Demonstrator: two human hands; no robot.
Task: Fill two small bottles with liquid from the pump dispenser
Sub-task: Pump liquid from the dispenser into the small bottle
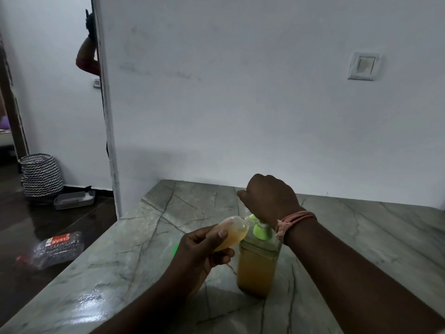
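Observation:
A pump dispenser (257, 268) with amber liquid and a green pump collar stands on the marble counter (134, 249). My right hand (269, 196) sits on top of the pump head, fingers curled down over it, hiding the head and most of the nozzle. My left hand (204, 247) grips a small clear bottle (232, 231), tilted with its mouth at the nozzle; it holds amber liquid in its lower part. A small green thing (176, 249), perhaps a cap, peeks out behind my left hand. No second small bottle is in view.
A white wall rises right behind the counter, with a switch plate (364, 65) at the right. Left of the counter edge the dark floor holds a plastic packet (57, 249), a grey tray (74, 200) and a patterned basket (41, 174). Another person's arm (88, 53) shows past the wall corner.

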